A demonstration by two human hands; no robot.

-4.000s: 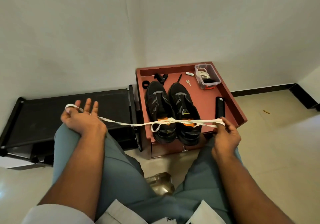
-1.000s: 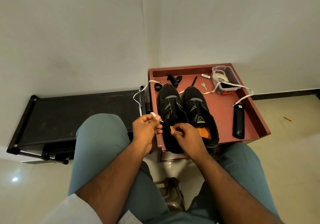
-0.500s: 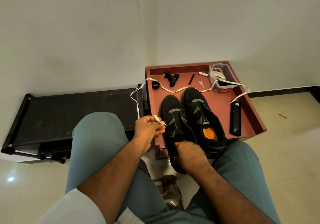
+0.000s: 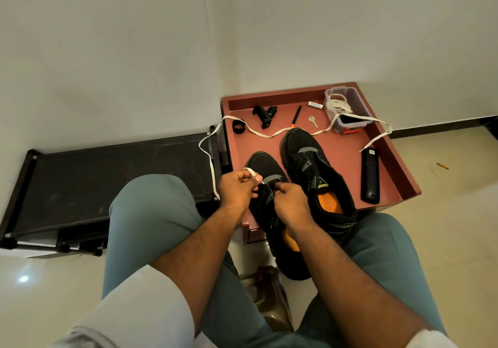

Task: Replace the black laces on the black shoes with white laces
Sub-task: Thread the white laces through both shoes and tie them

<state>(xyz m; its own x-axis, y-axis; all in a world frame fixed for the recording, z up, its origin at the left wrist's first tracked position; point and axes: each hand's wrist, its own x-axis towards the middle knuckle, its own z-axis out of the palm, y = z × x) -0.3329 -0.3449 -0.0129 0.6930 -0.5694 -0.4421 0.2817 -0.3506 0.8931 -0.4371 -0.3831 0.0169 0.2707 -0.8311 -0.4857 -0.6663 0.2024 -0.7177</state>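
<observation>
Two black shoes with orange insoles lie on a red tray-top cabinet [image 4: 396,170]. The left shoe [image 4: 262,164] is pulled toward me and hangs over the cabinet's front edge; the right shoe [image 4: 312,164] stays on the tray. My left hand [image 4: 238,188] pinches one end of a long white lace [image 4: 258,132] at the left shoe's eyelets. My right hand [image 4: 292,205] grips that shoe's upper at its tongue. The lace trails left, loops across the tray and ends near the remote.
On the tray lie a black remote [image 4: 370,175], a clear box [image 4: 346,109] with another white lace, a key [image 4: 312,121], a pen [image 4: 296,116], a black ring [image 4: 238,127] and a black clip [image 4: 265,116]. A low black rack [image 4: 107,170] stands to the left.
The left shoe has been pulled closer to me, off the cabinet's edge. My right hand moved up from its heel to the eyelet area, and my left hand brought the lace tip to the shoe.
</observation>
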